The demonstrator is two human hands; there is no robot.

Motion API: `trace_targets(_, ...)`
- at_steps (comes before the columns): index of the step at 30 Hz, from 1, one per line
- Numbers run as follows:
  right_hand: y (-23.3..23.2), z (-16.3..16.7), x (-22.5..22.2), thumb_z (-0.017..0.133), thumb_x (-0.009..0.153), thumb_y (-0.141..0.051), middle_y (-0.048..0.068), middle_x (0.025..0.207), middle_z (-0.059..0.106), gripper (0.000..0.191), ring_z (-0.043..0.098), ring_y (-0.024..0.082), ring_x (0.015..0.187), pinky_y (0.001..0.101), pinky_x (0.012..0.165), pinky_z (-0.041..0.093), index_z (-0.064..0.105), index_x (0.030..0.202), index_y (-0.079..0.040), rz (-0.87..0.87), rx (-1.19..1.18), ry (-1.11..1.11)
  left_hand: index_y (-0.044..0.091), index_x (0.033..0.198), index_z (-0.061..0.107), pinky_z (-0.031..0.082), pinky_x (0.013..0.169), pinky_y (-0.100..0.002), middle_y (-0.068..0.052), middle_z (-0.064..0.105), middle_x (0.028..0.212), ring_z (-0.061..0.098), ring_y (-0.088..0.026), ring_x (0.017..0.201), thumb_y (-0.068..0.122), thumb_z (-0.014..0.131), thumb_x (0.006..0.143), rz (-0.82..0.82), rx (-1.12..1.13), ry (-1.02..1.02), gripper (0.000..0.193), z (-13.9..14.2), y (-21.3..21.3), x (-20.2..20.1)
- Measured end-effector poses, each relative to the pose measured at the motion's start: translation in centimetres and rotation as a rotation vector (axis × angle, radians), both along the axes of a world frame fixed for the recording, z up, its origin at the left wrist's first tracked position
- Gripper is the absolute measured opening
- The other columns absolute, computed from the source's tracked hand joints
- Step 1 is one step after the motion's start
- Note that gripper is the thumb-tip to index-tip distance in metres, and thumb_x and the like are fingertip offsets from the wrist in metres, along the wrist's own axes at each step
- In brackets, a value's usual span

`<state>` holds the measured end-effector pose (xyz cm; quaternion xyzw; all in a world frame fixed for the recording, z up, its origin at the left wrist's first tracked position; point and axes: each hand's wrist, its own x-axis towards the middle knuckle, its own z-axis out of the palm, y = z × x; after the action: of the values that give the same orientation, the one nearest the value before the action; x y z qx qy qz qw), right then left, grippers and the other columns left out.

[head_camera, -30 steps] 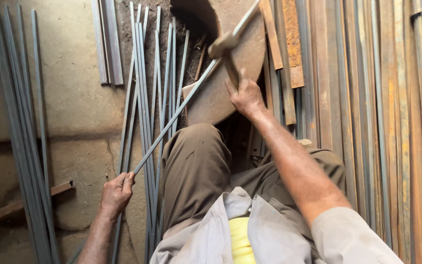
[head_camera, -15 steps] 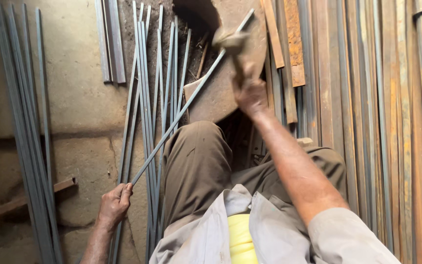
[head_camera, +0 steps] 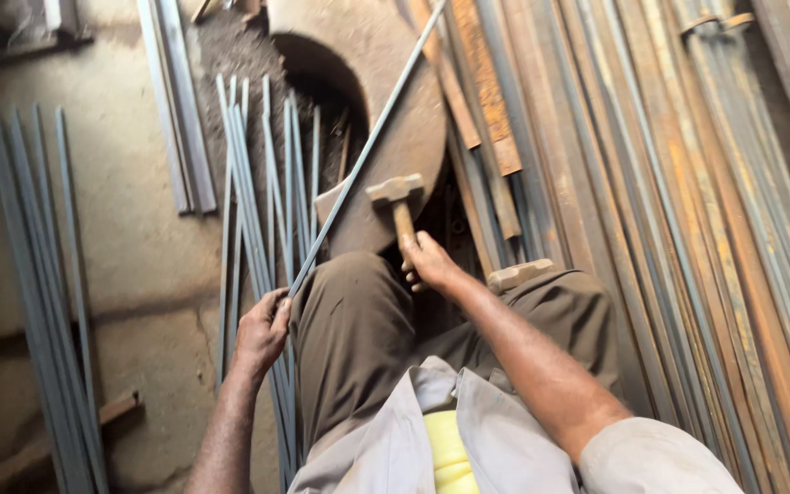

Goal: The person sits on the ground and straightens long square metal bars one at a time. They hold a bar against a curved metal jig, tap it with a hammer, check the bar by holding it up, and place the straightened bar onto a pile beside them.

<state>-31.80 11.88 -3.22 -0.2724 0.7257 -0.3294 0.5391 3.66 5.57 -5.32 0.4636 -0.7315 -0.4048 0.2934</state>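
Hammer [head_camera: 396, 190] lowered onto rod [head_camera: 368, 146], hands [head_camera: 262, 331] gripping both

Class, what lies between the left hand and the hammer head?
In the head view, the knee and the rod lie between the left hand and the hammer head.

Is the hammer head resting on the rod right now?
No, the hammer in the right hand sits beside the rod, apart from it.

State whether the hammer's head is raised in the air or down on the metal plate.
Down. The hammer head sits low against the rusty metal plate, beside the thin rod; the right hand grips its handle.
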Motion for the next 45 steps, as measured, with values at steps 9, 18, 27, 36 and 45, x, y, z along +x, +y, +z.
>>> trace_targets(9,10.4,2.4,-2.2,0.069,0.092,-0.038,0.015,0.100,0.074,0.050,0.072,0.026,0.093,0.0380,0.080,0.058,0.059,0.127,-0.004,0.174,-0.093,0.219,0.007,0.112,0.074,0.057,0.077,-0.042,-0.020,0.075,0.096,0.075,-0.032,0.088,0.028,0.063,0.100,0.082,0.163,-0.270,0.027,1.8,-1.1,-2.2)
trace_targets(18,13.8,9.6,0.4,0.066,0.100,-0.030,0.009,0.104,0.072,0.038,0.067,0.016,0.094,0.0333,0.081,0.056,0.062,0.124,-0.001,0.232,-0.358,0.122,-0.003,0.118,0.069,0.050,0.053,-0.041,-0.018,0.066,0.078,0.062,-0.024,0.062,0.021,0.057,0.103,-0.216,0.511,-0.173,0.031,10.8,-6.7,-13.4)
trace_targets(27,13.7,22.3,1.8,0.040,0.111,-0.031,0.014,0.092,0.069,0.044,0.067,0.019,0.075,0.0317,0.068,0.056,0.058,0.124,0.007,-0.002,-0.524,-0.687,-0.006,0.116,0.060,0.057,0.057,-0.030,-0.010,0.070,0.085,0.067,-0.015,0.067,0.020,0.059,0.103,-0.245,1.063,0.883,0.028,22.0,1.1,-27.7)
trace_targets(36,12.9,33.8,-0.6,0.066,0.094,0.008,0.009,0.093,0.061,0.039,0.063,0.014,0.080,0.0265,0.068,0.056,0.054,0.132,0.012,0.129,-1.060,0.302,-0.005,0.112,0.064,0.058,0.070,-0.030,-0.010,0.070,0.092,0.068,-0.016,0.077,0.019,0.060,0.109,-0.500,1.012,1.275,0.025,28.3,4.8,-30.3)
trace_targets(45,13.0,33.6,-1.0,0.061,0.094,0.016,0.008,0.092,0.061,0.041,0.061,0.013,0.080,0.0275,0.069,0.054,0.054,0.134,0.012,0.069,-1.050,0.056,-0.005,0.112,0.066,0.057,0.068,-0.029,-0.009,0.069,0.090,0.067,-0.014,0.075,0.018,0.059,0.109,-0.480,1.004,1.268,0.024,28.5,5.0,-30.9)
